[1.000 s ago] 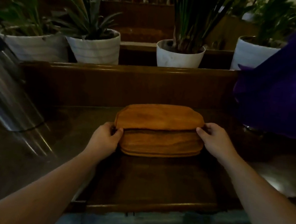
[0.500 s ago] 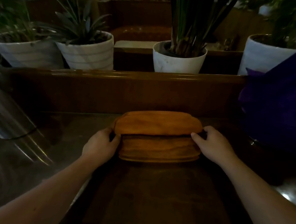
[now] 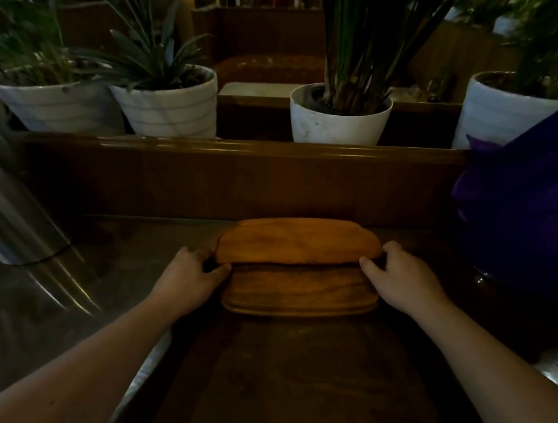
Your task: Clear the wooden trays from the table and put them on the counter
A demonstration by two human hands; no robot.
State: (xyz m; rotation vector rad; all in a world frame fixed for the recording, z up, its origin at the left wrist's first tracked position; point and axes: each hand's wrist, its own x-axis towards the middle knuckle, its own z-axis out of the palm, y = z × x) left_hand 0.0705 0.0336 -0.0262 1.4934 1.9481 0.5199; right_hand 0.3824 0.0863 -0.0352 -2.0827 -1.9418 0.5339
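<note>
Both our hands, left hand (image 3: pixel 191 274) and right hand (image 3: pixel 401 279), grip the ends of the stacked wooden trays (image 3: pixel 299 265) resting on the dark tabletop (image 3: pixel 304 386); release appears outstanding.

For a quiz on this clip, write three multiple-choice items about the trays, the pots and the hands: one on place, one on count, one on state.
1. Where does the stack of wooden trays sit?
A. On the dark wooden surface, in front of the raised ledge
B. Inside a plant pot
C. On the purple cloth

2. How many white plant pots stand behind the ledge?
A. One
B. Two
C. Four

3. How do the hands meet the top tray?
A. Both rest flat on its middle
B. One at each end
C. Only the left touches it

Answers:
1. A, the stack lies on the dark wood below the ledge.
2. C, four pots line the back.
3. B, the left hand and right hand grip opposite ends of the top tray.
</note>
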